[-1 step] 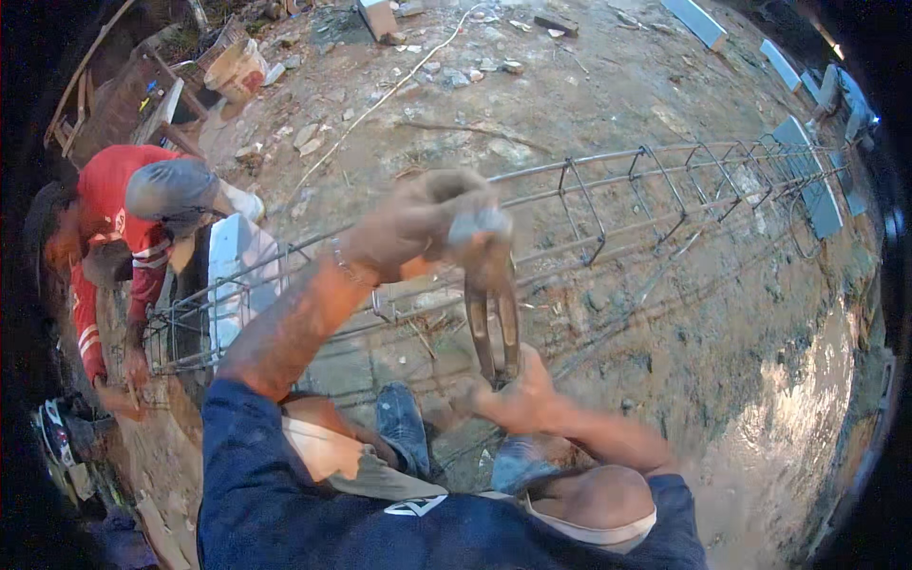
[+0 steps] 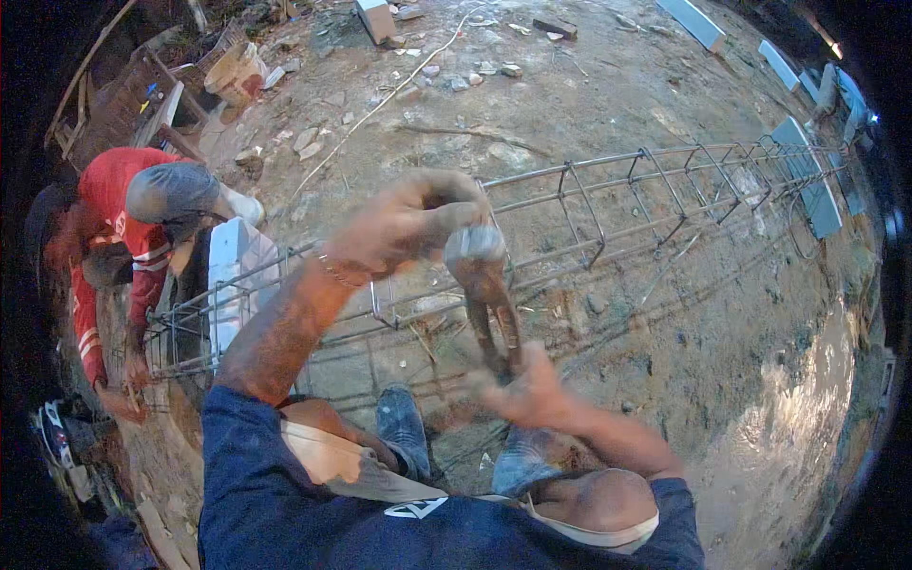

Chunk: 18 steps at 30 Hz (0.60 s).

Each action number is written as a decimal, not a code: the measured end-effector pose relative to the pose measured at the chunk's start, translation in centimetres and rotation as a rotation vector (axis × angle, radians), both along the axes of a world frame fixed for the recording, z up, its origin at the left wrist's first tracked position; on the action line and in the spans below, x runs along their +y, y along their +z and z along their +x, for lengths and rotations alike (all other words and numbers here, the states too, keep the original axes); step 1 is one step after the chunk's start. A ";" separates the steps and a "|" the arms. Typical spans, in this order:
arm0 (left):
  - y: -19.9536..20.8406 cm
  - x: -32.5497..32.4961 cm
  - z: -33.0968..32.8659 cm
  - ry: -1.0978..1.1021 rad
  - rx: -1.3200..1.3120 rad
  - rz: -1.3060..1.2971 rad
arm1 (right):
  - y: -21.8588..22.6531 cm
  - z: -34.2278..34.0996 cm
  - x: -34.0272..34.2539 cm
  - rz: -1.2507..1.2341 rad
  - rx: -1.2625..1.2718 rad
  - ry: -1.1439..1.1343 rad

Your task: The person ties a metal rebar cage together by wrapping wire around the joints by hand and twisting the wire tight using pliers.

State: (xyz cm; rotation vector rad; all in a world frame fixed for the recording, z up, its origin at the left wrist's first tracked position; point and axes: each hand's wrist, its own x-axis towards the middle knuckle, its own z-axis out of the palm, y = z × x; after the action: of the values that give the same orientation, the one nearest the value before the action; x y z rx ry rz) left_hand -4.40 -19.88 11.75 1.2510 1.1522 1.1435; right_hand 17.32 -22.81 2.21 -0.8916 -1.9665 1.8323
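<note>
Left hand point(image 2: 413, 218): bare, with fingers curled just beside the head of the tool; the view is blurred here, so I cannot tell whether they close on something.
Right hand point(image 2: 532, 388): bare, closed around the lower ends of the tool's two handles.
Tool: dark metal pincers with rounded grey head and two long handles point(image 2: 480, 275), in front of the person, head up, over the near side of the cage.
Cage: long, narrow frame of thin grey steel bars with square hoops point(image 2: 598, 242), running from the left side to the far right.
Supports: a white rectangular block point(image 2: 228, 280) near the left end, a pale bluish slab point(image 2: 806, 180) near the right end.
Neighbour: a person in a red long-sleeved top point(image 2: 104, 185), bending at the left end.
Ground: brown bare earth with scattered stones point(image 2: 589, 104).
</note>
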 end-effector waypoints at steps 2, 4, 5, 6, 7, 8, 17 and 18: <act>1.4 -1.3 -1.3 0.045 0.772 0.213 | -1.8 1.8 3.0 0.197 -0.255 0.060; -0.4 -1.2 0.0 0.024 0.987 0.412 | -5.4 3.7 4.9 0.295 -0.292 0.075; -1.1 -1.0 0.5 0.043 1.032 0.451 | -6.0 4.2 5.4 0.370 -0.286 0.070; -1.3 -0.9 0.7 0.061 1.079 0.492 | -5.9 4.3 5.5 0.446 -0.279 0.062; -0.6 -1.0 0.6 0.060 1.041 0.453 | -5.8 3.9 5.2 0.481 -0.308 0.130; -0.4 -1.0 0.6 0.059 1.041 0.457 | -5.1 4.2 5.0 0.484 -0.309 0.127; -1.0 -0.8 -1.3 0.352 0.914 0.386 | -0.1 6.7 4.3 0.034 -0.159 0.134; -0.3 -0.8 -1.0 0.364 0.841 0.413 | -0.9 7.8 4.8 0.182 -0.187 0.038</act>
State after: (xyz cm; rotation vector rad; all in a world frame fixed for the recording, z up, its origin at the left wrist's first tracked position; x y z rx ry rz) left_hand -5.36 -20.64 11.48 2.0054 1.8804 1.1793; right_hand 25.15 -18.00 1.28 -1.0051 -2.2356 1.6071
